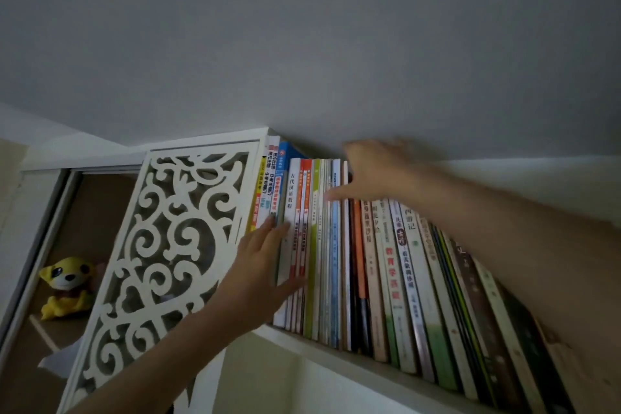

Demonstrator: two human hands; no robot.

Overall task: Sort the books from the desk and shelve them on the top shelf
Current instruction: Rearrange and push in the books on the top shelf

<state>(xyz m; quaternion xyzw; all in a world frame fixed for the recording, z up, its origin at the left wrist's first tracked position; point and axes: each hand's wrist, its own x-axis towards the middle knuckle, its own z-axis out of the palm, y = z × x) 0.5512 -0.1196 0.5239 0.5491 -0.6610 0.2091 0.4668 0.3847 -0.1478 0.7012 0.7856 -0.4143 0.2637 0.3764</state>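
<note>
Obs.: I am looking up at the top shelf (292, 338), its white front edge running down to the right under a row of books (369, 262) standing upright, spines out, close under the grey ceiling (302, 27).

Left hand (265, 265): fingers straight and spread, palm flat against the spines at the left part of the row. The fingertips lie on a white-spined book (289, 208) and the red-and-white spines just beside it; the thumb points along the lower part of the spines. Nothing is held, only pressed.

Right hand (373, 171): reaching over the top edges of the books near the middle of the row. The thumb lies across the spines of a pale blue book (335, 262) and its neighbours. The other fingers go over the tops toward the back and are blurred (I cannot tell whether they curl round a book or merely rest on it).

Books further right lean to the right, tops tilted away from the upright group.

Left of the row: a white cut-out scroll panel (161, 262) forms the shelf side. Beyond it, in a lower compartment, a yellow plush toy (67, 286) sits upright.
</note>
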